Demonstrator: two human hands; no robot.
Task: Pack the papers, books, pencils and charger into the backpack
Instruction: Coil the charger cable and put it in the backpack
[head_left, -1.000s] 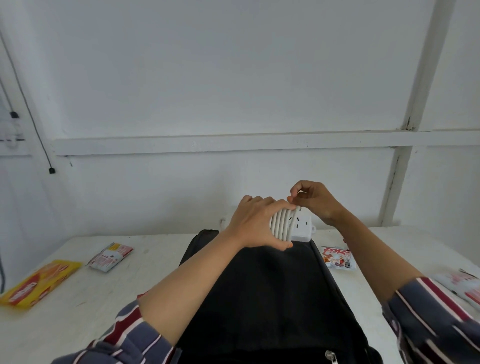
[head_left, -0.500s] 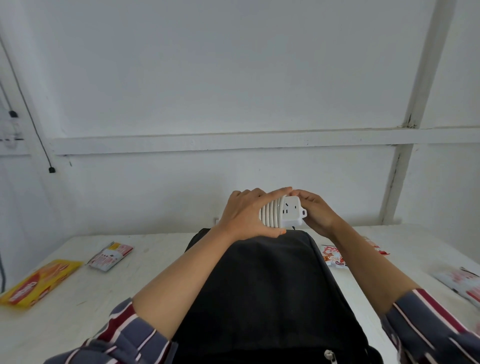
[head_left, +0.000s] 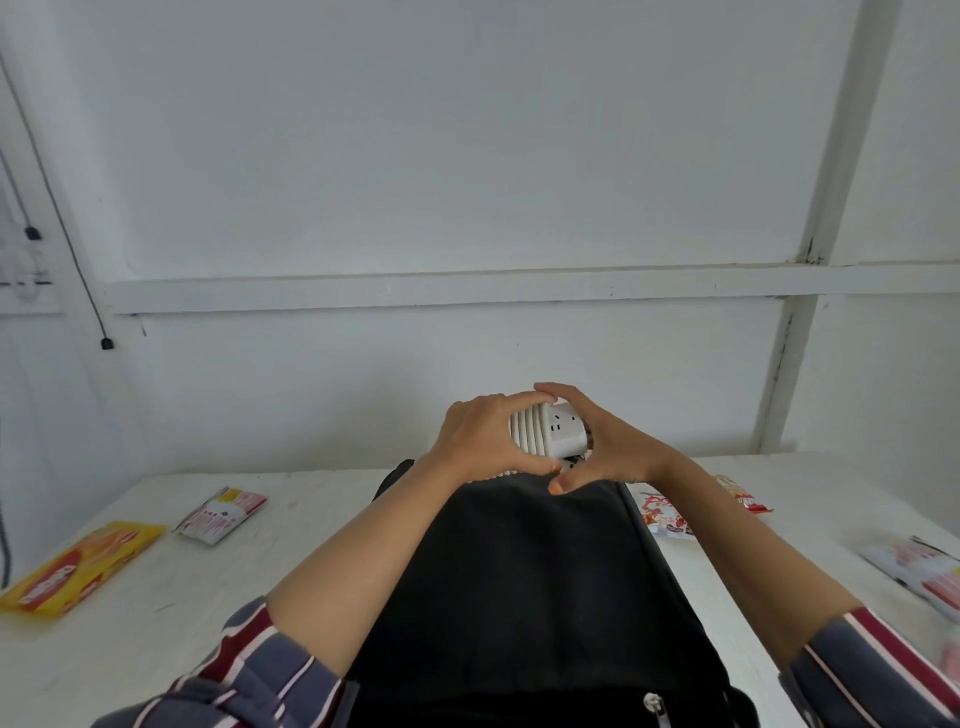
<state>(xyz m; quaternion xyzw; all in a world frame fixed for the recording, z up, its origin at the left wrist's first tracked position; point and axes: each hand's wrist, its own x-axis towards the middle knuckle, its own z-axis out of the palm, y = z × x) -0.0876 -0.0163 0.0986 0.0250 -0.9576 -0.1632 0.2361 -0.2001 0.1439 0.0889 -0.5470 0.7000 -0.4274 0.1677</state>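
since a second ago the right hand (head_left: 608, 447) has dropped from pinching at the top of the charger (head_left: 558, 434) to cupping its right side, and both hands now close round it.

the left hand (head_left: 483, 441) wraps the left part of the charger, fingers curled over the top and thumb underneath, covering part of the white cord (head_left: 521, 435) wound in coils round the body. the right hand holds the opposite end, fingers arched over the top and thumb tucked below, its tip just beside the left thumb. the charger's socket face, with dark slots, shows between the two hands. it is held in the air just above the far end of the black backpack (head_left: 519, 597), not resting on it as far as can be told.

the backpack lies flat on the white table (head_left: 311, 545), running from the near edge toward the wall, a metal zip pull (head_left: 652, 704) at its near end. on the left lie a yellow packet (head_left: 78, 566) and, farther off, a white and red packet (head_left: 221, 514). right of the backpack is a small orange and white packet (head_left: 662, 514), partly behind the right forearm, and a blurred packet (head_left: 919, 566) near the right edge. striped sleeves (head_left: 270, 670) cover both upper arms.
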